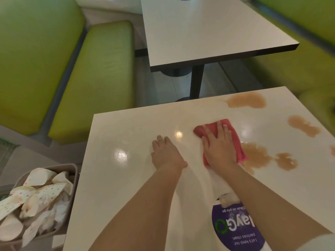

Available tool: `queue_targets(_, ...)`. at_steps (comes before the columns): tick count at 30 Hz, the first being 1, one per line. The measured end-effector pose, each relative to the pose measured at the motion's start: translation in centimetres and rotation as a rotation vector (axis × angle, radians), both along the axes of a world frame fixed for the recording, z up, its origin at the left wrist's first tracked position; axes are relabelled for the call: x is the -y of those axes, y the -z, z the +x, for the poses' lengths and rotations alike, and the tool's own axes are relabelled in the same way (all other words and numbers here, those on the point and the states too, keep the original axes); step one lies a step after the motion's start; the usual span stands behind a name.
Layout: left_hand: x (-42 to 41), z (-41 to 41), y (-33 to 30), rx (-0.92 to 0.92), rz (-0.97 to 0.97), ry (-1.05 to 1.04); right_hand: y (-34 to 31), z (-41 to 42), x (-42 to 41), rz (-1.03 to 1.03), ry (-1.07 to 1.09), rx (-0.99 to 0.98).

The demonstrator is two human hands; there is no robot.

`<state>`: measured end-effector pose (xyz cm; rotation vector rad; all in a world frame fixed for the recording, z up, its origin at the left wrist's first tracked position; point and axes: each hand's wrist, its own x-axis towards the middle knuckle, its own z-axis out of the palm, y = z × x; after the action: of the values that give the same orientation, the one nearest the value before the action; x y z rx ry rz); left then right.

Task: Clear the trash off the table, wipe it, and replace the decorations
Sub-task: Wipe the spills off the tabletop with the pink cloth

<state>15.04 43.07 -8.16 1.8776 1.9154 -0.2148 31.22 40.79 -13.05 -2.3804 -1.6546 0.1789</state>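
— Both hands are down on the surface (116,160): our left hand (165,154) lies flat and open, palm down, with nothing in it, and our right hand (220,147) is spread flat on top of the red cloth (233,136), pressing it down rather than gripping it.

— And what do we see of the surface itself?

— It is a pale, glossy tabletop with ceiling lights mirrored in it. Brown spills (246,100) lie across its right side – one patch near the far edge, one further right, and a larger one just beside the cloth, touching its near right corner. A round purple sticker (237,227) with white lettering sits near our edge, under the right forearm.

— What about the room around us?

— We stand in a booth of green padded benches (94,78), one on the left and more green upholstery on the right. A second table (199,29) of the same pale finish stands beyond ours on a dark post, with a strip of grey floor between the two. Low on the left, beside our surface, a grey bin (72,169) holds crumpled spotted paper wrappers (43,196).

— And the cloth, how does it look?

— It is a pinkish red, folded or bunched into a rough rectangle – its edges stick out past our fingers on the far side and on the right. It lies right of the middle of the surface, well apart from the bin.
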Motion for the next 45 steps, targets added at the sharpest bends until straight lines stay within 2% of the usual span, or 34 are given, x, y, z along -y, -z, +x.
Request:
queue_targets(4,0.1,-0.2,0.3,0.050,0.014,-0.018,0.1,-0.4,-2.8,-0.011,0.027,-0.010)
queue_targets(7,0.1,-0.4,0.3,0.064,0.021,-0.023,0.3,0.3,-0.1,0.015,-0.177,-0.050)
queue_targets(9,0.1,-0.5,0.4,0.067,0.028,-0.019,0.6,1.8,1.5,0.034,-0.233,-0.071)
queue_targets(13,0.1,-0.8,0.6,0.076,0.022,-0.016,0.3,3.5,-2.4,0.012,-0.027,-0.039)
queue_targets(15,0.0,-0.9,0.6,0.084,0.025,-0.015,0.0,2.2,-4.0,-0.009,-0.042,-0.060)
queue_targets(19,0.2,-1.0,0.4,0.067,0.027,-0.020,-0.1,-2.1,-0.4,-0.001,-0.449,-0.129)
queue_targets(21,0.1,-1.0,0.3,0.067,0.031,-0.012,-0.1,-1.0,1.5,0.010,-0.579,-0.149)
queue_targets(23,0.2,-1.0,0.3,0.080,0.029,-0.018,0.1,1.6,1.3,0.012,-0.530,-0.147)
queue_targets(27,0.3,-0.8,0.2,0.098,0.028,-0.050,0.0,2.7,-0.2,0.042,-0.212,-0.154)
queue_targets(29,0.2,-0.8,0.3,0.106,0.025,-0.068,-0.3,0.3,0.9,0.042,-0.264,-0.176)
queue_targets(32,0.2,-0.7,0.4,0.110,0.025,-0.072,-0.3,-0.2,4.3,-0.018,-0.530,-0.182)
queue_targets(34,0.3,-0.7,0.5,0.110,0.028,-0.063,0.1,2.2,4.5,-0.015,-0.537,-0.170)
queue_targets(37,0.6,-0.8,0.5,0.104,0.035,-0.050,0.4,5.4,3.1,0.032,-0.279,-0.149)
queue_targets(40,0.7,-0.9,0.6,0.109,0.043,-0.037,0.2,3.1,2.4,0.050,-0.114,-0.146)
queue_targets(41,0.7,-0.8,0.6,0.112,0.048,-0.028,0.0,1.8,2.9,0.058,-0.139,-0.161)
queue_targets(45,1.1,-0.6,0.4,0.072,0.067,-0.017,-0.1,-0.5,6.1,0.038,-0.475,-0.210)
